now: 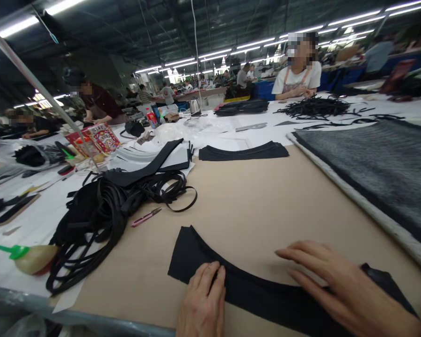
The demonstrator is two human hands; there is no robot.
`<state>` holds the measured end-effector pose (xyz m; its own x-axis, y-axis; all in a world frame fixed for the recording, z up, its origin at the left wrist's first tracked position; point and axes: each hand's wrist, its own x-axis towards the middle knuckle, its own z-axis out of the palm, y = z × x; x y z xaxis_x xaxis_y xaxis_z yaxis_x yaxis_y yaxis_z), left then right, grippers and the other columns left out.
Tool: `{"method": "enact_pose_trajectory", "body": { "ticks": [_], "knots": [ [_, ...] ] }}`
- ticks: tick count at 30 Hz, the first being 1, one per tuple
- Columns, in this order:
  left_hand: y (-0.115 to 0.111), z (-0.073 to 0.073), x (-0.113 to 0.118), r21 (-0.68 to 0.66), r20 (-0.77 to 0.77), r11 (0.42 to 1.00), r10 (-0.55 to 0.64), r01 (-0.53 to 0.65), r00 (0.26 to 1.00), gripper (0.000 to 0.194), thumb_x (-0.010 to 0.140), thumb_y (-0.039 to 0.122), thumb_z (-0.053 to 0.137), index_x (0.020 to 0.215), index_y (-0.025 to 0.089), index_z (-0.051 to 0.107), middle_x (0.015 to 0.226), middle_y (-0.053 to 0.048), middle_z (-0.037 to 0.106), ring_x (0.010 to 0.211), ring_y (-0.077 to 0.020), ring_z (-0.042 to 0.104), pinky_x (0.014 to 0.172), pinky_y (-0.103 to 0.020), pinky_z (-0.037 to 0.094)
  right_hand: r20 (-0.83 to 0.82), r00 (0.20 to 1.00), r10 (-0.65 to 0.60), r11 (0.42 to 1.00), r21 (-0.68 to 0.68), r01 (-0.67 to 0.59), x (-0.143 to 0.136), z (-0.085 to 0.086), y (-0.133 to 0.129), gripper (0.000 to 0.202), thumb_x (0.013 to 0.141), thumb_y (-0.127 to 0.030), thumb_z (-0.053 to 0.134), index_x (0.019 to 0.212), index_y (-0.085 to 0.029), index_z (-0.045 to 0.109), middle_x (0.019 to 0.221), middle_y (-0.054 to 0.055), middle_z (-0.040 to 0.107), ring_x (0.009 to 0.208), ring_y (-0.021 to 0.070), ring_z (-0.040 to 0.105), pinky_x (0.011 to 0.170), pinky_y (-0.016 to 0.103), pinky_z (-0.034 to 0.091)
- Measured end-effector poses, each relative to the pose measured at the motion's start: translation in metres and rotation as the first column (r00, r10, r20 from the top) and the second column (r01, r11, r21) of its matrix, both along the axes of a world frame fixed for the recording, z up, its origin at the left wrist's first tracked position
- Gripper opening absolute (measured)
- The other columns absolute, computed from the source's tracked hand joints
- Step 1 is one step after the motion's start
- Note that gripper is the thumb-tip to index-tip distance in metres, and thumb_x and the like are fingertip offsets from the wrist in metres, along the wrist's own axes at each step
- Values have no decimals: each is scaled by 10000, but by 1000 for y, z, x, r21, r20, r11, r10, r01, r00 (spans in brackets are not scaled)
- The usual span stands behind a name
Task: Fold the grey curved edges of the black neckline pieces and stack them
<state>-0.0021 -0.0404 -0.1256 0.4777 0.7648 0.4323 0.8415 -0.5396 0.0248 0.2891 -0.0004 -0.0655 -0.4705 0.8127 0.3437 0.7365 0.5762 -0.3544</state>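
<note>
A curved black fabric piece (256,292) lies flat on the tan board (245,201) in front of me. My left hand (205,297) rests on its left part, fingers close together and pressed down on the cloth near the upper curved edge. Over the right part of the piece is my right hand (337,281), its fingers stretched out and apart, holding nothing. That hand and forearm hide some of the piece; its right end shows beyond them. Whether the right fingertips touch the cloth is unclear.
Black straps (105,210) heap at the left beside pink snips (146,217) and a green-tipped bottle (35,258). Another black piece (243,152) lies at the board's far edge. Grey fabric (375,154) covers the right. A person (298,77) leans on the table across, near black strips (315,106).
</note>
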Motion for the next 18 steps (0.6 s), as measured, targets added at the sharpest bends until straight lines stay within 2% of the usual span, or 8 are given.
{"method": "enact_pose_trajectory", "body": {
  "ticks": [2,5,8,10,12,15,16,18],
  "knots": [
    [0,2,-2,-14,63,1000,-26,27,998,374,858,118,494,1225,148,558,1173,-115,626,1089,-210,596,886,-306,553,-40,999,17,984,-175,-23,-47,8,4,257,921,-285,472,1127,-232,615,1015,87,646,889,214,609,793,354,486],
    [-2,6,-12,-38,166,999,-4,11,986,342,876,129,482,1203,175,571,1169,-113,616,1095,-191,591,895,-286,543,-5,1000,-16,924,-383,13,-104,8,12,225,871,-217,533,1076,-207,625,1032,83,636,945,230,591,839,367,456],
    [-6,8,-23,-94,314,980,196,-175,929,277,907,181,460,1146,198,599,1126,-105,613,1059,-190,600,881,-309,538,74,996,-53,906,-416,79,-136,2,17,187,836,-192,554,1005,-187,634,996,85,641,949,263,579,858,417,415],
    [-8,11,-28,-186,416,941,337,-284,845,218,922,241,442,1020,203,633,1048,-91,618,999,-193,611,842,-316,533,89,994,-70,902,-419,101,-145,0,20,168,812,-161,556,957,-177,637,954,82,652,910,258,581,839,411,400],
    [-11,15,-32,-302,491,905,418,-301,764,231,925,315,437,848,206,626,940,-66,614,917,-185,616,798,-298,514,33,996,-82,870,-486,88,-148,-1,23,165,797,-132,535,913,-173,644,869,63,662,821,217,586,762,348,402],
    [-17,23,-35,-471,551,842,513,-262,659,357,903,451,451,662,204,544,758,-17,577,737,-144,589,713,-244,474,-133,984,-119,751,-661,1,-144,-1,31,159,781,-137,511,841,-173,654,714,15,633,654,143,538,595,255,352],
    [-19,26,-36,-554,545,796,568,-244,617,408,889,506,449,624,203,516,686,-1,557,655,-128,564,654,-227,458,-195,970,-141,701,-712,-41,-141,-1,34,147,770,-146,516,821,-169,651,677,0,609,615,127,506,561,242,327],
    [-22,29,-37,-743,483,649,690,-164,539,503,850,624,426,586,198,481,553,21,520,508,-105,500,517,-206,396,-319,927,-197,603,-785,-142,-135,-1,38,102,734,-168,546,784,-159,635,620,-27,546,567,104,435,526,229,288]
  ]
}}
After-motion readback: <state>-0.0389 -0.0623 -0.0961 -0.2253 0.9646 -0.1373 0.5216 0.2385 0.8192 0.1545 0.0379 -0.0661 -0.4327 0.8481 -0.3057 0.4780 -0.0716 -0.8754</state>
